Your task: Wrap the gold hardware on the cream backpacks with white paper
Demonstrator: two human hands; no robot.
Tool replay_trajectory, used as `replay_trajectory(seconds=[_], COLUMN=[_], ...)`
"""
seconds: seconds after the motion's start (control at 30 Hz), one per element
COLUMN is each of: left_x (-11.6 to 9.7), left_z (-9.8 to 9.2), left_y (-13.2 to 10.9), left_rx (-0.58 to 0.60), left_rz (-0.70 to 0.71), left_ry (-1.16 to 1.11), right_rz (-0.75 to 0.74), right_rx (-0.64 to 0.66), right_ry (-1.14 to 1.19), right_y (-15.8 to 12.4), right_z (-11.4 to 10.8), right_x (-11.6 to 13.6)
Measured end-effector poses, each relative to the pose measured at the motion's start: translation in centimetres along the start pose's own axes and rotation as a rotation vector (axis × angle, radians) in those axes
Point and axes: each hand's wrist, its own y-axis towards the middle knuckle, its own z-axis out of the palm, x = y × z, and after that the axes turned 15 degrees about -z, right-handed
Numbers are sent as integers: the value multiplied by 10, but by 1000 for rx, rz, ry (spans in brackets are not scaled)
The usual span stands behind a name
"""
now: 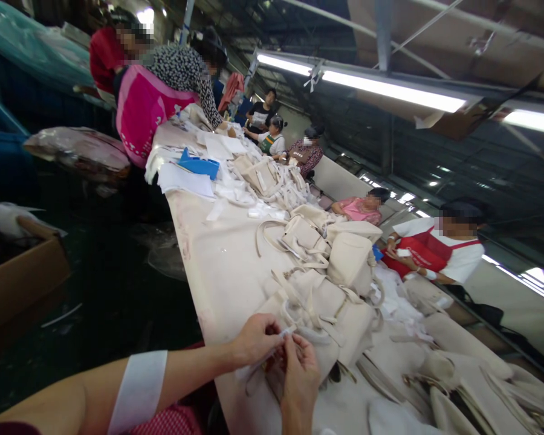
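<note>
As your left hand [259,339] and right hand [303,365] pinch, apparently, a thin white strip [288,331], the soft cream handbag [356,325] lies just beyond, nearer the right.

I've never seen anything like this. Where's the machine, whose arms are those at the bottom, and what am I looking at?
There's no robot here: a person is working with bare hands. The single picture comes from a camera worn on their head, so the arms near the bottom are the wearer's own. The left hand and right hand meet, pinching a small white piece between the fingertips; it's too small to tell exactly what it is. A white band wraps the left forearm.

On the long table lie many cream-coloured bags with straps, white sheets and a blue object. Other people are around it, including someone in a red apron.
</note>
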Motion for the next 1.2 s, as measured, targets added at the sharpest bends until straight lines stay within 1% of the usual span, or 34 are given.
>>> replay_trajectory(seconds=[0.1,0.17,0.23,0.3,0.37,0.43,0.5,0.57,0.6,0.67,0.73,0.77,0.83,0.87,0.9,0.93,0.97,1.0,1.03,1.07,1.1,1.13,1.17,1.2], left_x=[1,0,-2,-3,-3,-2,-1,0,0,0,-1,-3,-6,-8,-10,-11,-13,-14,-15,-16,-16,-16,-17,-17], left_z=[3,2,-1,-2,-3,-3,-2,-2,-3,-4,-5,-5,-5,-5,-5,-5,-6,-6,-7,-7,-8,-8,-8,-8], left_y=[1,-1,-2,-4,-5,-7,-8,-6,-5,-1,2,3,4,4,3,3,3,3,3,3,2,2,1,0], left_rx=[4,16,42,62,75,85,87,74,78,136,216,238,233,222,211,202,194,185,179,176,177,181,186,190], left_rz=[4,12,16,23,24,35,48,19,-24,-146,-264,-304,-336,-339,-338,-339,-344,-351,-357,-364,-369,-372,-373,-375], left_ry=[-56,-77,-89,-95,-94,-100,-137,-211,-252,-297,-293,-279,-253,-247,-244,-243,-246,-251,-254,-256,-260,-262,-264,-266], right_rz=[-202,-268,-263,-200,-76,63,132,125,108,62,-15,-60,-149,-204,-264,-321,-382,-416,-418,-418,-384,-302,-156,0], right_rx=[-79,-74,-68,-80,-65,-26,-25,-66,-87,-123,-165,-192,-239,-229,-194,-152,-106,-108,-204,-352,-530,-714,-844,-915], right_ry=[-360,-475,-446,-347,-163,81,260,300,292,257,198,160,83,27,-42,-122,-224,-319,-409,-521,-641,-754,-842,-890], right_y=[-5,-8,-9,-10,-11,-12,-11,-8,-6,-3,-2,-2,-4,-6,-10,-15,-22,-32,-44,-57,-71,-86,-101,-115], right_z=[-2,-3,-3,-1,5,12,20,27,30,34,38,38,35,29,18,1,-22,-53,-89,-130,-173,-215,-253,-286], right_x=[5,8,9,10,12,15,17,17,16,13,11,12,19,25,33,42,51,60,68,74,77,77,75,70])
